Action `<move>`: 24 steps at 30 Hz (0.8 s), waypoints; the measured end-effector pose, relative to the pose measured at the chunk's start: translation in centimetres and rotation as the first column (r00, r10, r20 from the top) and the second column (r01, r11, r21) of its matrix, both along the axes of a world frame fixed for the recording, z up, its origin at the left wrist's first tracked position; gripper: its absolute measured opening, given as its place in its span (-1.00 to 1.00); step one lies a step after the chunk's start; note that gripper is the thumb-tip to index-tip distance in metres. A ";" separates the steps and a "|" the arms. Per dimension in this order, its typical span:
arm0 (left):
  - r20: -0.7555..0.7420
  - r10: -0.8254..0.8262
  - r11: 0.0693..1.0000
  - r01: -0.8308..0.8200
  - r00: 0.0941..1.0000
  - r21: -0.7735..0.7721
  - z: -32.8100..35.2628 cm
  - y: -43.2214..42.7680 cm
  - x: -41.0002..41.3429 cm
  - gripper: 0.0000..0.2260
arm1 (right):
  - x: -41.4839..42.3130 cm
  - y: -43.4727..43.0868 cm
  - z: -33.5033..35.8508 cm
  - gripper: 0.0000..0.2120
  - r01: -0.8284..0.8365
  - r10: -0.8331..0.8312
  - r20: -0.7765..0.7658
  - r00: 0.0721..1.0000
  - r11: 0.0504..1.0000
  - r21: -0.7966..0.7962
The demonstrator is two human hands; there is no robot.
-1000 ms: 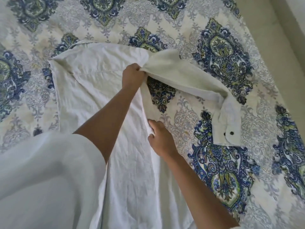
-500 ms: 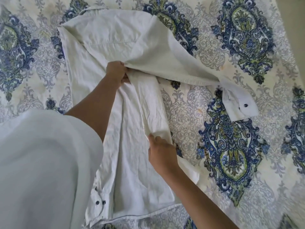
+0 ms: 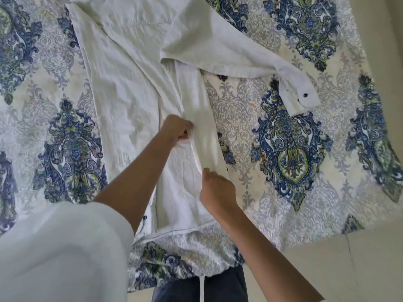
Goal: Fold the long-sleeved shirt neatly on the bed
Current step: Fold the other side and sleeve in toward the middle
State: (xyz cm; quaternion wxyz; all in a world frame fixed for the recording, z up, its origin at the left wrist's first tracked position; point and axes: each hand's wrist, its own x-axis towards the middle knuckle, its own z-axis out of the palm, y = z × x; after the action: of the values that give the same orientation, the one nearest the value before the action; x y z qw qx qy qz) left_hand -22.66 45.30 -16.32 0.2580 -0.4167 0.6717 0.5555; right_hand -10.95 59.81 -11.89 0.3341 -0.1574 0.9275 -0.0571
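Long-sleeved shirt (image 3: 122, 83), white, lay spread on the patterned bedspread (image 3: 283, 149), its body running from the top of the view down to the near edge of the bed. I counted one bedspread, blue and green medallions on a pale ground, running out of sight on the left and at the top. Its near-left part was hidden behind the person's own loose white sleeve (image 3: 61, 253).

There was one shirt, and its top was cut off by the upper edge, so I could not make out the collar. The right side of the body was turned inward as a long narrow folded strip (image 3: 202, 131). Only one shirt sleeve (image 3: 218, 46) showed, stretched out to the right across the bedspread.

Below the bed edge a bit of dark trousers (image 3: 196, 286) was visible.

Both hands were on that strip. The left hand (image 3: 176, 129) had its fingers curled tightly round the fold about halfway down. The right hand (image 3: 218, 188) was lower, seen from the back. Its thumb lay against the fold and its fingers were tucked out of sight, apparently pinching the cloth.

One cuff (image 3: 301, 99) ended the sleeve, lying flat and well apart from both hands.

I could count two dark buttons. One cuff button (image 3: 305, 95) was plain, and one hem button (image 3: 145, 217) was half hidden by the left forearm.
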 end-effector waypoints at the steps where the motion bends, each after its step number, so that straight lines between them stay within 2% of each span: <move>1: 0.033 -0.029 0.999 0.028 0.999 0.033 0.1 0.8 1.8 -0.93 | 0.9 0.1 0.1 -0.73 0.006 -0.006 0.001 1.000 1.000 -0.007; 3: 0.084 -0.053 0.996 0.046 0.995 0.083 -0.2 1.9 4.8 -0.90 | 2.6 0.2 -0.1 -0.67 0.028 -0.028 0.046 0.999 1.000 0.005; 5: 0.101 -0.026 0.995 0.016 0.994 0.098 -0.6 2.4 7.0 -0.86 | 4.1 0.6 -0.5 -0.63 0.102 -0.099 0.162 0.982 0.995 -0.008; 8: 0.063 0.006 0.992 -0.014 0.998 0.126 -1.0 2.5 9.0 -0.78 | 5.1 2.1 -0.8 -0.76 0.309 -0.260 0.294 0.920 0.941 -0.136; 10: 0.037 -0.048 0.984 0.041 0.998 0.172 -0.5 3.1 10.3 -0.90 | 5.3 3.8 -0.9 -0.82 0.533 -0.455 0.311 0.835 0.810 -0.244; 12: 0.057 -0.121 0.972 0.107 0.991 0.211 -0.3 4.4 11.8 -0.91 | 5.2 5.9 -1.1 -0.82 0.722 -0.660 0.295 0.691 0.621 -0.304; 13: 0.075 -0.125 0.966 0.104 0.989 0.237 -0.3 5.0 12.5 -0.90 | 5.1 7.0 -1.4 -0.81 0.775 -0.727 0.281 0.627 0.546 -0.317; 14: 0.089 -0.092 0.962 0.066 0.992 0.266 -0.5 5.6 13.3 -0.90 | 5.2 8.1 -2.0 -0.79 0.799 -0.757 0.273 0.594 0.516 -0.310; 15: 0.093 -0.029 0.955 0.000 0.995 0.297 -0.6 6.0 13.9 -0.92 | 5.1 9.0 -2.5 -0.78 0.803 -0.755 0.282 0.591 0.518 -0.296; 17: 0.101 0.154 0.907 -0.182 0.983 0.379 -1.1 6.8 15.1 -0.94 | 5.4 10.2 -3.2 -0.73 0.746 -0.676 0.317 0.665 0.599 -0.289; 20: 0.119 0.392 0.746 -0.391 0.912 0.538 -1.2 7.6 16.5 -0.89 | 6.3 11.1 -3.6 -0.59 0.589 -0.508 0.305 0.805 0.739 -0.325; 22: 0.075 0.455 0.699 -0.408 0.887 0.588 -1.0 7.8 17.3 -0.86 | 6.6 10.9 -3.8 -0.65 0.555 -0.473 0.295 0.830 0.751 -0.357; 24: 0.028 0.455 0.715 -0.385 0.890 0.584 -0.6 7.9 17.9 -0.84 | 6.8 10.5 -4.0 -0.82 0.598 -0.502 0.326 0.801 0.693 -0.403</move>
State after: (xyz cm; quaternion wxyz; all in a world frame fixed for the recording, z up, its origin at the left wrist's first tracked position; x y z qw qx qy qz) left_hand -4.77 53.25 -16.95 0.1983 -0.4274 0.3739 0.7989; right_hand -4.12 70.31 -15.85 0.3376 0.0562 0.8498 -0.4009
